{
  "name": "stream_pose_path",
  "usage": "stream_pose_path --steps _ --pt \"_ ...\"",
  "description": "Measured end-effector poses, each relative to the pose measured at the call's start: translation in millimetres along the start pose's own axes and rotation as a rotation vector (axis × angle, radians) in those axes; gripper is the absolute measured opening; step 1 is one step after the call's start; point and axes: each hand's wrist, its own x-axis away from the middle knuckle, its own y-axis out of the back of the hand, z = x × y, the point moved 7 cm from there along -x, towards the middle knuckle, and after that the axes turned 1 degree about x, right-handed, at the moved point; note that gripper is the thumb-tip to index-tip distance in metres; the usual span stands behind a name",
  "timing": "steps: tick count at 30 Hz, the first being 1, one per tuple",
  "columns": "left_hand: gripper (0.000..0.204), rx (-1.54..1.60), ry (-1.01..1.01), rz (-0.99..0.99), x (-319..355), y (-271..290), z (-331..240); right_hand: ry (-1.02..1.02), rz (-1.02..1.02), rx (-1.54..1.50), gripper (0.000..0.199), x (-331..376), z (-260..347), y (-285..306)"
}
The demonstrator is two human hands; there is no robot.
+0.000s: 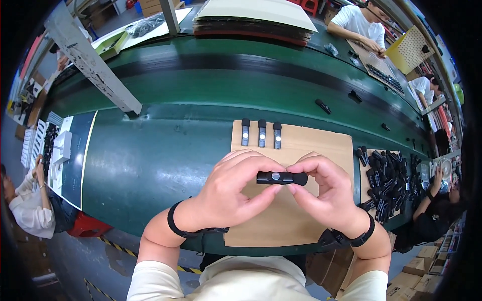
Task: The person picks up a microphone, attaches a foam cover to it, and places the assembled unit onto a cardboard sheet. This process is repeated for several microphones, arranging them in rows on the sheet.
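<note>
Between both hands, above a brown cardboard sheet [321, 138], lies a small black clip-on wireless microphone [282, 177] held level. Its round foam tip points right, and a pale round spot shows on its body. My left hand [228, 188] pinches the body end with thumb and fingers. The foam end is pinched by my right hand [329, 186], whose thumb comes close to the left one. Beyond my hands, three similar microphones [262, 133] lie side by side on the cardboard, foam tips away from me, each with a white round spot.
To the right, a heap of black microphones [385, 183] rests on another cardboard piece. A few loose ones [323, 106] lie on the green bench [150, 165]. A metal post [95, 65] rises at left; stacked sheets [253, 22] stand behind. Co-workers sit around the bench.
</note>
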Motion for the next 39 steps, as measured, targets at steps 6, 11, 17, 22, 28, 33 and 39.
stream_pose_path --steps 6,11,17,22,28,33,39 --pt "0.029 -0.003 -0.025 0.007 -2 -5 -1 -0.016 -0.074 -0.068 0.026 0 1 2" --pt "0.029 0.031 0.029 0.021 -4 6 5 -0.094 -0.036 -0.234 0.024 9 1 23" --pt "0.025 -0.131 0.216 -0.135 -9 47 63 -0.256 0.054 0.051 0.030 -3 18 90" --pt "0.022 -0.451 0.553 0.028 0 56 119 -0.379 0.195 0.462 0.027 -65 -3 105" --pt "0.024 -0.450 0.582 0.205 6 32 139 -0.453 0.376 0.326 0.019 -88 -95 62" --pt "0.024 -0.439 0.601 0.230 5 21 139 -0.478 0.386 0.436 0.023 -92 -133 49" --pt "0.026 -0.423 0.623 0.264 7 19 139 -0.518 0.381 0.455 0.022 -95 -148 46"
